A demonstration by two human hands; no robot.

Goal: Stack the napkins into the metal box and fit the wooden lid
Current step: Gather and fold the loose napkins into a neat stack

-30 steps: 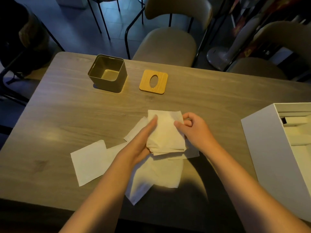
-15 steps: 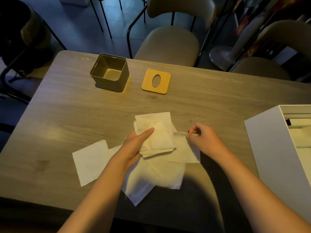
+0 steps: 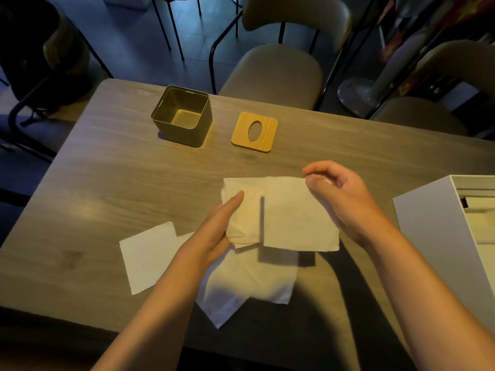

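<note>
My left hand (image 3: 214, 231) grips a small stack of white napkins (image 3: 245, 218) above the table. My right hand (image 3: 340, 199) pinches the far corner of a single napkin (image 3: 297, 218), held flat in the air beside the stack and overlapping its right edge. More loose napkins lie on the table below: one square napkin (image 3: 148, 257) at the left and a few overlapping ones (image 3: 249, 282) under my hands. The open metal box (image 3: 184, 115) stands empty at the far side of the table. The wooden lid (image 3: 254, 132) with an oval hole lies flat just right of it.
A large white box (image 3: 439, 236) stands open at the table's right edge. Padded chairs (image 3: 276, 68) stand along the far side of the wooden table (image 3: 107, 178). The near table edge runs beneath my forearms.
My right hand has lifted one napkin off the table and brought it up beside the stack. My left hand keeps holding the stack, shifted slightly left.
</note>
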